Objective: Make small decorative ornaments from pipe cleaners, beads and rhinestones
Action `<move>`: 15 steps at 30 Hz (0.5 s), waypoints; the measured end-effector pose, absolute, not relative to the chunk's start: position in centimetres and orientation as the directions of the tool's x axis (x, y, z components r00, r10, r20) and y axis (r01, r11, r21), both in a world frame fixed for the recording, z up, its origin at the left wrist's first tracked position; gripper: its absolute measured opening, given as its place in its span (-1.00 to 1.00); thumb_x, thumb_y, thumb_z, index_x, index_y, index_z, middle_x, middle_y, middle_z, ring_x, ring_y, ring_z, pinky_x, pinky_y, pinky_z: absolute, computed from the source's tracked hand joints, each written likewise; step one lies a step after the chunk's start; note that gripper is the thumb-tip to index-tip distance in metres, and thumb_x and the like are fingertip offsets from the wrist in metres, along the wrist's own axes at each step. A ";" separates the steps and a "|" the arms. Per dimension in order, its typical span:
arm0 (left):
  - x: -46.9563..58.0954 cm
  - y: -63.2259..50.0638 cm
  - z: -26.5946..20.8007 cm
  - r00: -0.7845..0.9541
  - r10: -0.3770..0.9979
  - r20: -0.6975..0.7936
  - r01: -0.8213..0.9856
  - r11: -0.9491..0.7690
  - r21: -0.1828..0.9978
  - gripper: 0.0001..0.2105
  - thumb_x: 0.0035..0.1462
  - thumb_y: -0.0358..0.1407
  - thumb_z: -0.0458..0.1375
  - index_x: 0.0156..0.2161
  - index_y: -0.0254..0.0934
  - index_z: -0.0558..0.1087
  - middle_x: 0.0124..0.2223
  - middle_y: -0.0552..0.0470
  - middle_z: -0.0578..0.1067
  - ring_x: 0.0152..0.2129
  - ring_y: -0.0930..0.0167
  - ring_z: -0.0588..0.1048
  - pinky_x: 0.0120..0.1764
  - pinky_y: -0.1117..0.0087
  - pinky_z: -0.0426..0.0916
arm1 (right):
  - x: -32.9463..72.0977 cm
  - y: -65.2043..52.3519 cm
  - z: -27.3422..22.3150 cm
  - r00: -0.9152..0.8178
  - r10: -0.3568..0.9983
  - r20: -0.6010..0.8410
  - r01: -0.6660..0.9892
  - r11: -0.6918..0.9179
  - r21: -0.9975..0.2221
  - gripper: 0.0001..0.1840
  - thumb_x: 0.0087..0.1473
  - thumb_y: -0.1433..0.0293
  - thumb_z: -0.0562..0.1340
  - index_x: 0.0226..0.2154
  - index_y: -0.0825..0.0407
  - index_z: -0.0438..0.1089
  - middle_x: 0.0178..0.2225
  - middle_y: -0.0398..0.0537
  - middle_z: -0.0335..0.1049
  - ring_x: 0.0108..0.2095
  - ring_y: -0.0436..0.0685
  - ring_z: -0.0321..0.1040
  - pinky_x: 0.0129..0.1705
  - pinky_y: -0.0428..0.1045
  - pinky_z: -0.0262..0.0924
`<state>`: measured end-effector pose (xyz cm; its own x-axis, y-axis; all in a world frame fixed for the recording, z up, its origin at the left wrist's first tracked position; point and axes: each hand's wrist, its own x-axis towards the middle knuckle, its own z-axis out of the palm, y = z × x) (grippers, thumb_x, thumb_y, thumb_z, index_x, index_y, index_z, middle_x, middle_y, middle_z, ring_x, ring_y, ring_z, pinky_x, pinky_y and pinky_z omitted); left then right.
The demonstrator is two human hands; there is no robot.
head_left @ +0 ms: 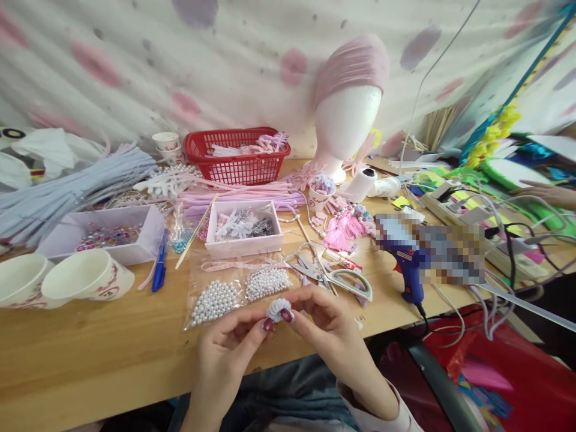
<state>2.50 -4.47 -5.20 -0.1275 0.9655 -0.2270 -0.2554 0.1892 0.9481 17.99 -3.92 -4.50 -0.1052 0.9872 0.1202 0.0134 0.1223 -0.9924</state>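
Note:
Between both hands, over the table's front edge, is a small pale lilac fuzzy flower (278,308). My left hand (231,345) is closed, thumb and fingers pinching the flower's left side. From the right, my right hand (326,321) pinches it too, with the thumb pressed on its front. Just beyond the hands lie clear bags of white pearl beads (216,302). A pair of scissors (333,277) with pale handles rests behind my right hand.
A blue glue gun (410,264) stands at right near tangled cables and a power strip (477,234). Behind are a red basket (238,171), a white bead box (245,243), and a foam head (346,120). Paper cups (87,276) sit left. Another person's hand (546,193) shows far right.

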 end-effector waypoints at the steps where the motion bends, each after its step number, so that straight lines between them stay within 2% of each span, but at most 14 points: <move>1: 2.5 -4.5 -5.2 -0.139 0.963 -0.231 -0.265 0.189 0.945 -0.76 -0.23 -0.18 0.49 -0.47 -0.27 0.62 -0.52 0.03 0.61 -0.58 0.40 0.57 -0.45 0.49 0.52 | 18.5 -4.1 -4.3 -0.127 0.987 0.100 0.046 0.106 -0.993 -0.77 0.17 0.29 0.30 -0.10 -0.04 0.47 -0.25 -0.07 0.53 -0.26 0.08 0.45 -0.18 -0.03 0.36; 3: 2.3 -4.5 -5.3 -0.164 0.956 -0.243 -0.280 0.191 0.941 -0.76 -0.25 -0.19 0.49 -0.47 -0.27 0.62 -0.55 0.05 0.60 -0.61 0.41 0.55 -0.47 0.50 0.50 | 20.3 -4.8 -4.1 -0.123 0.992 0.039 0.169 0.060 -0.984 -0.70 0.16 0.26 0.30 -0.06 -0.02 0.44 -0.26 -0.07 0.52 -0.26 0.10 0.45 -0.21 -0.03 0.36; 4: 2.2 -4.4 -5.4 -0.179 0.952 -0.249 -0.285 0.192 0.939 -0.76 -0.26 -0.20 0.49 -0.47 -0.27 0.62 -0.56 0.05 0.60 -0.62 0.42 0.54 -0.47 0.51 0.50 | 21.7 -5.2 -4.0 -0.074 0.997 0.005 0.263 0.024 -0.964 -0.75 0.16 0.22 0.29 -0.14 0.00 0.47 -0.34 -0.09 0.50 -0.33 0.10 0.44 -0.28 -0.04 0.34; 5: 2.1 -4.4 -5.5 -0.193 0.947 -0.256 -0.292 0.193 0.937 -0.77 -0.26 -0.21 0.50 -0.47 -0.27 0.61 -0.56 0.06 0.59 -0.62 0.43 0.54 -0.47 0.52 0.49 | 23.2 -5.7 -4.0 0.009 1.000 -0.014 0.376 -0.017 -0.926 -0.74 0.16 0.16 0.27 -0.34 0.02 0.47 -0.45 -0.12 0.44 -0.43 0.08 0.38 -0.39 -0.06 0.28; 6: 2.0 -4.3 -5.6 -0.205 0.943 -0.264 -0.300 0.196 0.933 -0.77 -0.26 -0.22 0.50 -0.47 -0.27 0.61 -0.57 0.07 0.59 -0.62 0.44 0.54 -0.46 0.54 0.48 | 24.9 -6.2 -4.2 0.099 0.995 -0.012 0.478 -0.058 -0.876 -0.62 0.16 0.10 0.24 -0.52 0.02 0.38 -0.56 -0.15 0.32 -0.52 0.06 0.29 -0.48 -0.06 0.19; 7: 1.8 -4.3 -5.7 -0.214 0.938 -0.271 -0.309 0.198 0.930 -0.78 -0.26 -0.23 0.49 -0.47 -0.27 0.61 -0.57 0.07 0.58 -0.62 0.45 0.53 -0.46 0.55 0.48 | 26.6 -6.5 -4.4 0.224 0.974 0.023 0.569 -0.112 -0.815 -0.54 0.13 0.03 0.23 -0.59 0.00 0.29 -0.61 -0.19 0.22 -0.57 0.04 0.20 -0.53 -0.05 0.11; 9: 1.7 -4.1 -5.9 -0.221 0.934 -0.280 -0.324 0.200 0.925 -0.78 -0.25 -0.25 0.49 -0.46 -0.28 0.61 -0.58 0.06 0.58 -0.62 0.45 0.53 -0.46 0.54 0.48 | 29.7 -6.9 -4.9 0.536 0.827 0.172 0.691 -0.312 -0.652 -0.52 0.01 -0.07 0.27 -0.54 -0.04 0.22 -0.62 -0.23 0.11 -0.60 0.06 0.11 -0.56 -0.03 0.01; 10: 1.6 -4.0 -5.9 -0.219 0.934 -0.281 -0.329 0.201 0.923 -0.78 -0.25 -0.26 0.48 -0.45 -0.29 0.61 -0.58 0.06 0.58 -0.62 0.44 0.53 -0.46 0.52 0.49 | 31.0 -6.7 -5.2 0.623 0.742 0.249 0.711 -0.404 -0.575 -0.49 -0.07 -0.12 0.30 -0.48 -0.04 0.25 -0.57 -0.19 0.17 -0.56 0.11 0.16 -0.53 -0.01 0.04; 11: 1.7 -3.9 -5.9 -0.216 0.935 -0.280 -0.329 0.200 0.923 -0.79 -0.24 -0.26 0.47 -0.45 -0.30 0.61 -0.57 0.05 0.58 -0.62 0.43 0.53 -0.46 0.50 0.49 | 32.1 -6.4 -5.4 0.657 0.671 0.344 0.725 -0.437 -0.532 -0.44 -0.12 -0.16 0.30 -0.38 -0.02 0.29 -0.47 -0.09 0.26 -0.46 0.20 0.25 -0.47 0.04 0.12; 13: 1.8 -3.9 -5.8 -0.208 0.942 -0.263 -0.312 0.190 0.931 -0.81 -0.21 -0.26 0.45 -0.44 -0.30 0.61 -0.57 0.05 0.57 -0.61 0.42 0.53 -0.45 0.47 0.50 | 33.4 -5.3 -5.8 0.616 0.657 0.435 0.781 -0.434 -0.450 -0.36 -0.12 -0.21 0.24 -0.30 0.01 0.33 -0.34 0.08 0.35 -0.29 0.36 0.32 -0.32 0.15 0.18; 15: 1.9 -3.9 -5.5 -0.208 0.955 -0.212 -0.255 0.157 0.954 -0.86 -0.14 -0.27 0.41 -0.44 -0.28 0.61 -0.56 0.06 0.57 -0.60 0.41 0.54 -0.44 0.46 0.50 | 34.0 -3.7 -6.0 0.556 0.720 0.415 0.824 -0.411 -0.390 -0.41 -0.05 -0.21 0.17 -0.40 0.00 0.36 -0.40 0.10 0.37 -0.30 0.39 0.32 -0.27 0.19 0.16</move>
<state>1.87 -3.95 -5.52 -0.2082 0.9548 -0.2124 -0.2553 0.1566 0.9541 34.00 -3.73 -5.96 0.5555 0.7203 0.4154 0.8242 -0.4108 -0.3899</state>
